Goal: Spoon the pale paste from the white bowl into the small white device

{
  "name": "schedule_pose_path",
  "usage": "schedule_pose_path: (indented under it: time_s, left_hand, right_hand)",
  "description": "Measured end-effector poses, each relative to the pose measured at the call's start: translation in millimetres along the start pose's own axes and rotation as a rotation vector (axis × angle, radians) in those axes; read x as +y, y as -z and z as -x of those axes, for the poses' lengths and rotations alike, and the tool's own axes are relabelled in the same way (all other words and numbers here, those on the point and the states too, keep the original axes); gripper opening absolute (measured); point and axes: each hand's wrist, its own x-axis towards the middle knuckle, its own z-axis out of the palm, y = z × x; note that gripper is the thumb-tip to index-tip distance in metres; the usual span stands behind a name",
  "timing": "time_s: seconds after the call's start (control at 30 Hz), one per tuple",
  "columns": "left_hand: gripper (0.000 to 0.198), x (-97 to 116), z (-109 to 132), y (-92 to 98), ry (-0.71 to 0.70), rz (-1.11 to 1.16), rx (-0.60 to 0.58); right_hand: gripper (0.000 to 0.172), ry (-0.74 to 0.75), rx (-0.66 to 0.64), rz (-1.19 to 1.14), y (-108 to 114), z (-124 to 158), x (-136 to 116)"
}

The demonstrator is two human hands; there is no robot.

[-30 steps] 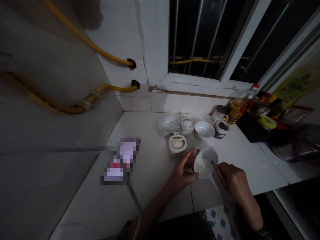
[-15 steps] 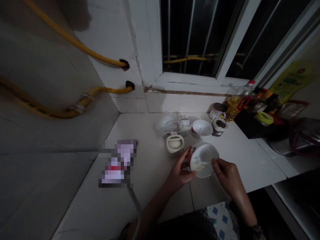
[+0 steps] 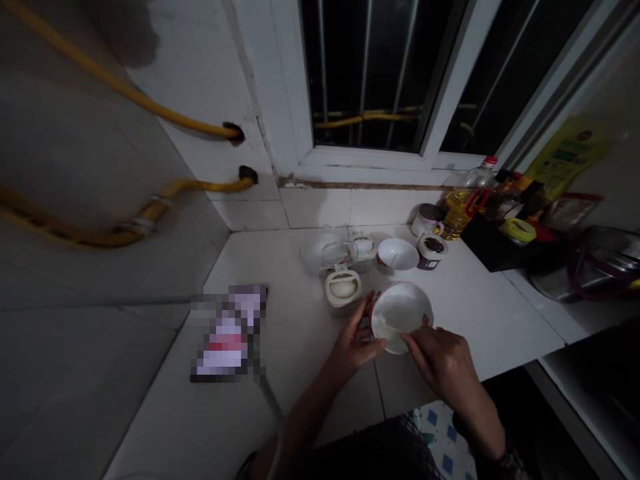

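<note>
My left hand [image 3: 354,348] is wrapped round the left side of a white bowl [image 3: 406,305] with a red-patterned outside, thumb at the rim. The bowl is tilted towards me above the counter. In my right hand [image 3: 445,360], at its near right rim, is a pale spoon [image 3: 393,330], its head down in the bowl. Some whitish, pasty stuff lies low in the bowl, hard to make out. Just behind my left fingers stands a seasoning jar [image 3: 344,288] with its clear lid [image 3: 340,254] raised and white grains inside.
Farther back stand another white bowl [image 3: 397,255] with a spoon, a dark-topped jar [image 3: 432,250], a mug [image 3: 427,219] and an oil bottle [image 3: 463,203]. A pixelated flat object [image 3: 227,337] lies left, a grey cable [image 3: 270,393] beside it. A metal pot [image 3: 555,273] stands right.
My right hand has shifted from the bowl's right rim to its near side, bringing the spoon lower left within the bowl. My left hand keeps its hold. The view has turned slightly.
</note>
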Motion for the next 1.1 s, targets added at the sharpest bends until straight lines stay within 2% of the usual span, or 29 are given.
schedule_pose_path:
  time_s: [0.07,0.2,0.27,0.37,0.47,0.6,0.67,0.77,0.83,0.93,0.97,1.1]
  left_hand:
    - [0.102,-2,0,1.0,0.004,-0.004,-0.005]
    - [0.102,-7,-2,1.5,-0.028,-0.006,-0.001]
    - [0.102,-9,-3,0.4,-0.037,-0.009,0.001]
    - [0.102,-9,-2,-2.2,-0.022,0.004,0.001]
    - [0.103,-8,-1,-4.7,-0.018,0.038,0.017]
    - [0.104,-3,-1,-5.4,-0.039,0.059,0.063]
    - [0.106,0,-1,-4.7,-0.019,0.054,0.055]
    - [0.107,3,0,-3.9,0.02,0.033,0.003]
    - [0.105,3,1,-4.1,0.039,0.02,-0.025]
    - [0.102,2,2,-5.8,0.045,0.027,-0.022]
    - [0.101,2,2,-6.5,0.037,0.03,-0.012]
    - [0.098,-1,2,-8.5,-0.003,0.04,0.041]
  right_hand:
    - [0.04,-0.08,0.071,0.049,2,5,1]
    - [0.035,-0.319,0.242,0.29,-6,14,5]
    - [0.035,-0.324,0.268,0.34,-14,12,4]
    - [0.034,-0.264,0.298,0.282,-25,3,-3]
    - [0.033,-0.141,0.242,0.1,-25,-4,-8]
    - [0.033,0.058,0.073,-0.054,-12,0,-5]
    - [0.03,0.017,0.079,-0.004,-6,3,0]
    - [0.026,-0.119,0.174,0.146,-3,1,7]
    - [0.028,-0.103,0.147,0.153,-3,-1,9]
    - [0.032,0.021,0.01,0.001,1,-1,7]
    - [0.031,0.018,0.001,-0.058,2,0,6]
    - [0.026,-0.197,0.068,-0.275,9,8,2]
